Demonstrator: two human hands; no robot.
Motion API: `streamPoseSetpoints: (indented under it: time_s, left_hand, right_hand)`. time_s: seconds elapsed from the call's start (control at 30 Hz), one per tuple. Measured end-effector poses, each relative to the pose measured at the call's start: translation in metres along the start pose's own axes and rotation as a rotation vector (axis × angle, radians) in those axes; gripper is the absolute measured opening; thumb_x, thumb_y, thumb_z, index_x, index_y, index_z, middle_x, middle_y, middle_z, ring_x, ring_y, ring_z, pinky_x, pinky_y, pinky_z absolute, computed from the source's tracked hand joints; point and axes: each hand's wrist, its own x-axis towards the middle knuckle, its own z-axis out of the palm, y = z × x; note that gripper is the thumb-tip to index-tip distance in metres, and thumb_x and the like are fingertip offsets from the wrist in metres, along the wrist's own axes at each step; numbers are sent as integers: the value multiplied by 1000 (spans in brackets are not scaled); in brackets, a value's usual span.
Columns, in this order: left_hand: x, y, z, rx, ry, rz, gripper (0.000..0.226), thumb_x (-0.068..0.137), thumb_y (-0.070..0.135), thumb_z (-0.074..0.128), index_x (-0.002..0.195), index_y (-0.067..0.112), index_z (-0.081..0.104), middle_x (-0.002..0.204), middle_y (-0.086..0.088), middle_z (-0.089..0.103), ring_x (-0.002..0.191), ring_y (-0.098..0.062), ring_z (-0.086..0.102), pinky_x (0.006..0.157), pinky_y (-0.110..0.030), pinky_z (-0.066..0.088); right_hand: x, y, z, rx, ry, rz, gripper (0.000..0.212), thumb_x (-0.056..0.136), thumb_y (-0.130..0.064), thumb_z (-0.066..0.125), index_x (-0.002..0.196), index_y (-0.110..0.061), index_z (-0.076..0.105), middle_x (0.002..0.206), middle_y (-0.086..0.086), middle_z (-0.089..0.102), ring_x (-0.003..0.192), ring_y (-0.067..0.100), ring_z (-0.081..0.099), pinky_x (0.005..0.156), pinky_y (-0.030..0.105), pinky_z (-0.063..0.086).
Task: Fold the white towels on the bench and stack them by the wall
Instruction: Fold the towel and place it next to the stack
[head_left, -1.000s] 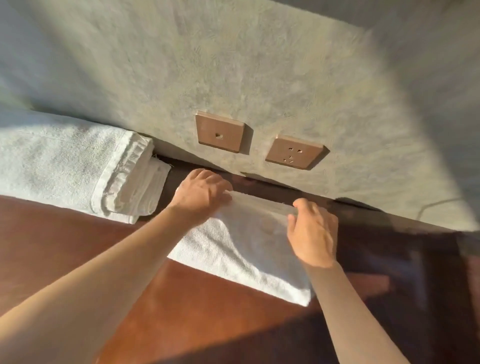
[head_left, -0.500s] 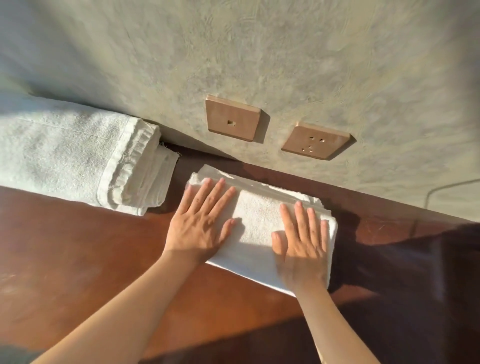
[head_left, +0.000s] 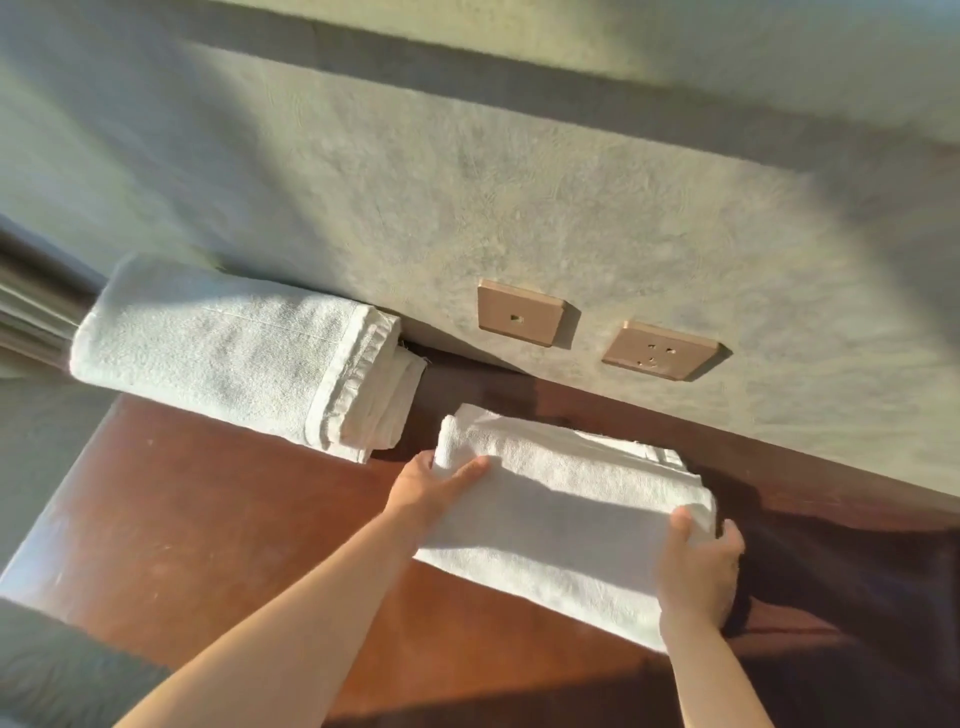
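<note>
Head view, looking down: I count two white towel bundles on the bench (head_left: 208, 519), two square wall plates, and my two hands. No boxes or baskets are here; the bench top itself carries everything, and it is a reddish-brown, glossy surface with part in sunlight and part in shadow.

The small folded towel (head_left: 561, 519) lies on the bench close to the wall (head_left: 467, 182), below the two plates. It is a thick, flat rectangle of several layers, its nap bright white in the sun, with the stacked edges showing along the far side. My left hand (head_left: 431, 488) grips its left end, thumb on top and the other fingers tucked beneath the cloth. My right hand (head_left: 698, 566) grips its right end, thumb pressed on the top and the fingers curled round the outer edge. Whether the towel is raised off the wood I cannot tell.

The large folded towel (head_left: 223, 353) sits to the left against the wall, apart from the small one. It is longer and bulkier, greyer in the shade, with hemmed layered ends facing right.

The left wall plate (head_left: 519, 313) has one small hole; the right wall plate (head_left: 660, 351) shows several socket holes. Both are tan and stand side by side.
</note>
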Motion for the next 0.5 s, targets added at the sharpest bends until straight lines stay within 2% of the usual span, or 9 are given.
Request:
streamPoseSetpoints:
  time_s: [0.07, 0.13, 0.2, 0.27, 0.33, 0.4, 0.43, 0.47, 0.5]
  left_hand:
    - [-14, 3, -7, -85, -109, 6, 79, 57, 75, 82, 109, 17, 70, 98, -2, 75, 89, -21, 73, 89, -40, 59]
    - [-31, 6, -20, -130, -165, 79, 82, 48, 77, 83, 107, 20, 73, 98, -3, 78, 89, -23, 75, 91, -44, 60]
    - [-46, 9, -39, -147, -214, 173, 80, 46, 77, 81, 103, 21, 74, 94, -2, 79, 86, -22, 76, 88, -46, 61]
    - [-56, 11, -66, -130, -213, 282, 78, 50, 76, 80, 100, 16, 74, 94, -5, 78, 86, -25, 76, 85, -48, 61]
    - [-64, 12, -102, -124, -118, 391, 74, 55, 78, 78, 96, 16, 74, 96, -7, 76, 86, -25, 74, 81, -45, 61]
    - [-70, 13, -146, -155, -51, 476, 56, 62, 74, 81, 88, 24, 76, 93, 1, 75, 80, -15, 74, 71, -32, 61]
    - [-71, 14, -170, -185, -59, 493, 49, 65, 70, 82, 88, 26, 76, 90, 3, 76, 78, -14, 75, 68, -30, 61]
    - [-71, 14, -195, -219, -84, 485, 50, 66, 67, 83, 89, 23, 75, 88, 0, 78, 78, -19, 76, 69, -34, 62]
    - [-68, 15, -220, -254, -104, 458, 56, 63, 67, 84, 92, 19, 76, 89, -5, 78, 81, -25, 76, 73, -40, 62]
  right_hand:
    - [2, -1, -6, -24, -69, 86, 68, 94, -50, 50, 137, 2, 48, 120, 24, 59, 106, 43, 57, 89, 48, 45]
    - [1, -4, -11, 0, -151, 138, 59, 99, -45, 50, 131, 5, 53, 106, 20, 57, 94, 37, 54, 81, 42, 42]
    - [-5, -9, -16, -9, -242, 148, 52, 103, -38, 47, 127, 7, 56, 114, 26, 60, 101, 40, 57, 83, 39, 40]
    - [-21, -20, -19, 21, -306, 94, 43, 104, -36, 47, 119, 1, 62, 122, 27, 62, 104, 37, 59, 86, 37, 40]
    - [-46, -40, -18, 145, -366, 60, 35, 103, -39, 50, 117, -10, 63, 122, 16, 67, 100, 25, 63, 92, 37, 45]
    - [-79, -67, -16, 242, -398, 55, 43, 100, -46, 53, 129, -15, 59, 123, 5, 66, 104, 17, 64, 92, 34, 47]
    - [-97, -85, -15, 274, -425, 50, 47, 98, -50, 53, 132, -18, 56, 121, -1, 66, 104, 13, 65, 89, 32, 48]
    - [-116, -103, -11, 314, -453, 47, 49, 97, -52, 53, 134, -21, 53, 121, -6, 65, 104, 10, 64, 86, 31, 49]
    - [-134, -122, -7, 355, -472, 49, 51, 96, -54, 53, 137, -23, 50, 126, -10, 62, 110, 8, 61, 91, 31, 48]
